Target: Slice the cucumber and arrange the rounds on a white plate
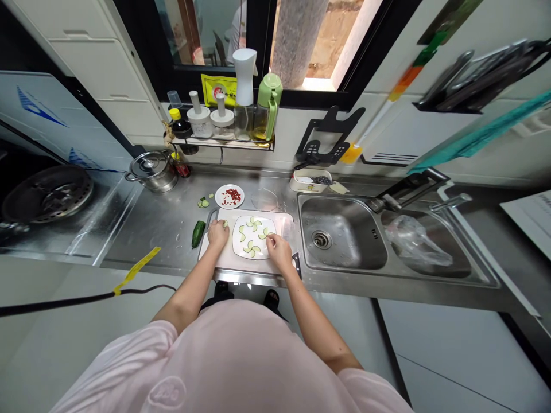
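Note:
A white square plate (253, 236) lies on a pale cutting board (224, 262), with thin cucumber slices (252, 249) set on it in curved, pinwheel-like groups. My right hand (279, 251) is at the plate's right edge, fingertips pinched on a cucumber slice there. On the board left of the plate rests my left hand (218, 234), fingers curled around cucumber slices (225, 223) that show only in part. A cut piece of cucumber (198, 234) lies left of the board. Beside the board's right edge, a knife's black handle (297, 264) shows; its blade is mostly hidden.
Behind the board are a small plate (218, 197) of chopped red pieces and some cucumber scraps (202, 202). A steel pot (154, 172) stands back left. To the right is a double sink (344, 252) with a plastic bag (415, 241). A condiment shelf (224, 143) hangs under the window.

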The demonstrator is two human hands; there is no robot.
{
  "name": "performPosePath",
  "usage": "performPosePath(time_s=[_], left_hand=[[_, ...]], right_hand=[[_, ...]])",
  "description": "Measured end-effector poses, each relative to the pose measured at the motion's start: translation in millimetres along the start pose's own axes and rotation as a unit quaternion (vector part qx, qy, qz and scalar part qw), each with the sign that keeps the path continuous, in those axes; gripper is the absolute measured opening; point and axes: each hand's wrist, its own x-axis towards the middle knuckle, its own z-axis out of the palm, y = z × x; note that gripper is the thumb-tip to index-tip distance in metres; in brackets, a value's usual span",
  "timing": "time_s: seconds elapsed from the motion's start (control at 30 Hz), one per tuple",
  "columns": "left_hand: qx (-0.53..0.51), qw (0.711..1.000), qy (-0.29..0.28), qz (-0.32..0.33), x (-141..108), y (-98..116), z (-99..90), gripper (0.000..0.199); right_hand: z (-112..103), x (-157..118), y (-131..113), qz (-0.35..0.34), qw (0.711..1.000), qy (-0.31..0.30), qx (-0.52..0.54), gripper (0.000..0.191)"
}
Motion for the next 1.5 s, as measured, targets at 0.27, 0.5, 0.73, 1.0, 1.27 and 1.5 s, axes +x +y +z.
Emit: performPosePath(time_s=[0.27, 0.5, 0.73, 1.0, 1.27, 1.5], left_hand=[[-0.011, 1.000, 0.008, -0.013, 2.3, -2.5, 1.5, 0.036], [-0.008, 1.000, 0.007, -0.026, 8.8, -6.8, 1.0, 0.036], [-0.010, 0.999, 0.019, -0.030, 9.7, -6.8, 0.4, 0.030], [-0.034, 0.998, 0.017, -0.055, 9.8, -4.9, -2.7, 0.029], [-0.061, 0.996, 0.026, -0.060, 11.8, -5.0, -0.8, 0.025], [-0.202, 0.973, 0.019, -0.110, 17.6, -12.6, 0.3, 0.022]], right_hand=[[-0.1, -5.5, 2.6, 0.006, 1.000, 0.001, 0.006, 0.027], [5.0, -10.3, 5.7, 0.008, 1.000, -0.004, 0.010, 0.027], [6.5, -10.7, 8.8, -0.001, 1.000, 0.003, 0.016, 0.027], [4.4, -11.5, 9.9, 0.005, 1.000, 0.008, 0.023, 0.028], [6.1, -12.3, 11.1, 0.003, 1.000, 0.011, 0.028, 0.028], [5.8, -10.0, 11.5, 0.003, 0.999, 0.014, 0.034, 0.028]])
